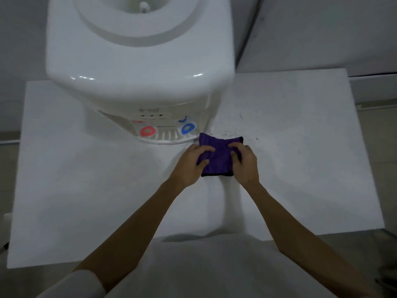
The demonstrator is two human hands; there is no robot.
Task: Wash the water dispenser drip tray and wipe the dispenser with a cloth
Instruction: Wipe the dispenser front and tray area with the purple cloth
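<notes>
Item: water dispenser (137,67), white, countertop model, standing at the back of a white tabletop (86,190). The bottle seat on top is showing empty. Red tap (147,131) and blue tap (187,128) are projecting over the drip tray (167,137), which is sitting in its slot at the foot of the unit.

Item: cloth (219,155), purple with a dark hem, folded into a rough square. It is lying on the tabletop just right of the drip tray, its far corner nearly touching the tray's rim.

Item: left hand (191,166) and right hand (245,164). Each grip is closing on a side of the cloth, fingers curling over the top, thumbs pinching the fabric.

Condition of task: the tray is sitting in place; whether it is already washed cannot be told. The hands are working the cloth rather than the dispenser, so wiping appears to be either about to begin or just finishing. Dark specks (236,134) are lying on the tabletop beyond the cloth, suggesting cleaning is still outstanding there.

Room for moving: the tabletop is offering wide bare stretches left and right of the hands. The near edge is running just in front of the person's body; the right edge is lying well apart from the cloth. The dispenser body is overhanging the taps, crowding any reach to the tray from above.
</notes>
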